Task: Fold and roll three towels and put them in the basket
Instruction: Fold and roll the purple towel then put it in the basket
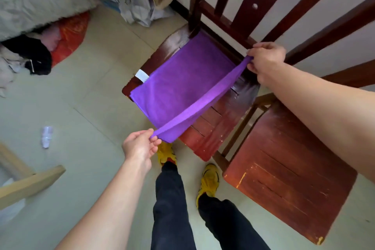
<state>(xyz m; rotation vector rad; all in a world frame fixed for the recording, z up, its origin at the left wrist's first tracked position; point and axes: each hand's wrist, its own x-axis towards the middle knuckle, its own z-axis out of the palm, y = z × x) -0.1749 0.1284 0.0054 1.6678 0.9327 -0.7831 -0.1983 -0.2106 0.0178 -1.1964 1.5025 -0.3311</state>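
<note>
A purple towel lies spread over the seat of a dark red wooden chair, a white label at its far left corner. Its right edge is lifted off the seat and stretched taut between my hands. My left hand pinches the near corner just off the chair's front edge. My right hand pinches the far corner close to the chair back. No basket or other towel is in view.
A second red wooden seat stands to the right, close to the first chair. My legs and yellow shoes are on the tiled floor below. Clothes and bedding are piled at the left, a crumpled white wrapper and a pale wooden frame lie nearer.
</note>
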